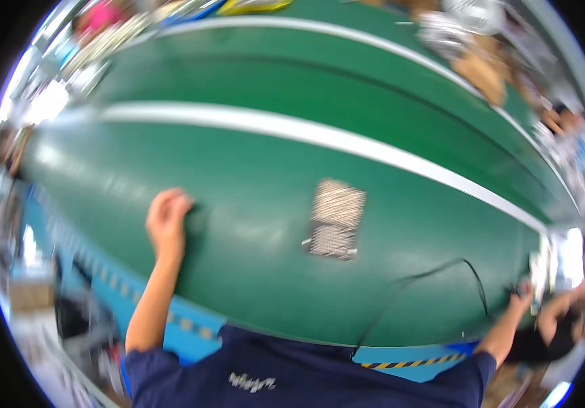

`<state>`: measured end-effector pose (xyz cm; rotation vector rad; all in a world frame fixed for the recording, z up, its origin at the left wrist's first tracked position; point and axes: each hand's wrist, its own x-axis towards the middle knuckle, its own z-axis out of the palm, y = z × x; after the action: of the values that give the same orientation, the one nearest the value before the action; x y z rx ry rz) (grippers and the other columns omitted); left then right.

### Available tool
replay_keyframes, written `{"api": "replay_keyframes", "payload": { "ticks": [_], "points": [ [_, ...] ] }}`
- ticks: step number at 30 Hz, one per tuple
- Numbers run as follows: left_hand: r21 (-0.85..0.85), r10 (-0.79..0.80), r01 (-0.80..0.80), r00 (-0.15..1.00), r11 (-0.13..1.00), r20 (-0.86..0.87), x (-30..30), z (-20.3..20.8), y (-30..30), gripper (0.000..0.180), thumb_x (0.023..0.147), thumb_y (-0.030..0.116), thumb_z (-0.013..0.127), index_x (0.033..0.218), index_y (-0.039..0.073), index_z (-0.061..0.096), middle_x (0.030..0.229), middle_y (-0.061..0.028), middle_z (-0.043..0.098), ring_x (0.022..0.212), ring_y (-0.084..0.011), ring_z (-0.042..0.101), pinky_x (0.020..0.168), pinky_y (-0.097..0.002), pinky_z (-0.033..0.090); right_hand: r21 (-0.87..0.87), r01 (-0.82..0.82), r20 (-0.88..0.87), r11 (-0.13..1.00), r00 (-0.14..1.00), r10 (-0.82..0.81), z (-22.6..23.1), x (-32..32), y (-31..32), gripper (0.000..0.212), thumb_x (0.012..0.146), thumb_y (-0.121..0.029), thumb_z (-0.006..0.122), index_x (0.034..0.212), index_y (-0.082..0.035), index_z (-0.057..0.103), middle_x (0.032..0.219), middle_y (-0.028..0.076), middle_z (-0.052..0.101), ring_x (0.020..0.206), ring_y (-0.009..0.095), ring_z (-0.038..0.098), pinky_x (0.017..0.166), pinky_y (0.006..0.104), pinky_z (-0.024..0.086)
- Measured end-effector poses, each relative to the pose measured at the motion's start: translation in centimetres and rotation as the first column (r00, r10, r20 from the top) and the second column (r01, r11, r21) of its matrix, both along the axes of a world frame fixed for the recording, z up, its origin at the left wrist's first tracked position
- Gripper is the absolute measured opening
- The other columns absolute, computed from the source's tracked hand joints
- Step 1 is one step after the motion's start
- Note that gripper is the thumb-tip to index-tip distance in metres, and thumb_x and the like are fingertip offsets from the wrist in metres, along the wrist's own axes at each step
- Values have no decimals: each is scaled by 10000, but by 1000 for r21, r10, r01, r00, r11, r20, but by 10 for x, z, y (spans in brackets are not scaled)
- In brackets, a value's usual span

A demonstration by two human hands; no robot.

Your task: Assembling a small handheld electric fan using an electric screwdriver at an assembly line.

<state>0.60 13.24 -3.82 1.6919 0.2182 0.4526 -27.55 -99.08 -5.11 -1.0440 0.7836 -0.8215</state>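
Observation:
My left hand (pixel 168 214) is over the green work surface (pixel 258 292) on the left, its fingers curled together. Blur hides whether anything is between them. Far to the right, my right hand (pixel 523 294) is closed around a small dark thing (pixel 512 290), too blurred to name. A thin black cable (pixel 435 270) arches across the surface near that hand, and its other end runs down toward my shirt. Between my hands, apart from both, lies a flat rectangular pack (pixel 338 217) with a beige striped upper part and a greyer lower part.
A white strip (pixel 306 132) crosses the green surface beyond the pack. Another person (pixel 568 319) is close by my right hand. Brown cardboard (pixel 479 75) and a white fan (pixel 474 13) stand at the far right. Yellow-and-black tape (pixel 411 362) marks the near blue edge.

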Motion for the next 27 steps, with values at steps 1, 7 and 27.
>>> {"api": "replay_keyframes", "payload": {
  "ticks": [1, 7, 27],
  "points": [
    [23, -75, 77, 996, 997, -48, -9, 7, -8, 231, 883, 80, 625, 1090, -7, 571, 937, -81, 668, 862, -144, 623, 793, -266, 482, -19, 75, 42, 997, 996, -74, -1, 7, -17, 325, 879, -134, 510, 1147, 30, 591, 978, 139, 654, 883, 209, 634, 783, 313, 528],
    [657, -261, 285, 956, 698, -138, -64, 51, -29, 379, 737, 54, 737, 1097, 26, 622, 1059, -69, 693, 920, -216, 617, 853, -320, 489, 267, -19, 66, 964, 998, 2, -58, 118, 23, 347, 926, -162, 525, 1202, 44, 485, 1151, 168, 622, 936, 214, 647, 697, 252, 551],
    [699, -509, 447, 850, 558, -137, -31, 54, -66, 215, 724, -56, 696, 903, 31, 614, 744, -77, 604, 690, -219, 621, 629, -293, 514, 195, -502, 348, 843, 838, 419, 85, 185, 549, 293, 953, -159, 515, 1212, -21, 512, 868, 1, 549, 503, 31, 391, 401, 175, 333]
  ]
}}
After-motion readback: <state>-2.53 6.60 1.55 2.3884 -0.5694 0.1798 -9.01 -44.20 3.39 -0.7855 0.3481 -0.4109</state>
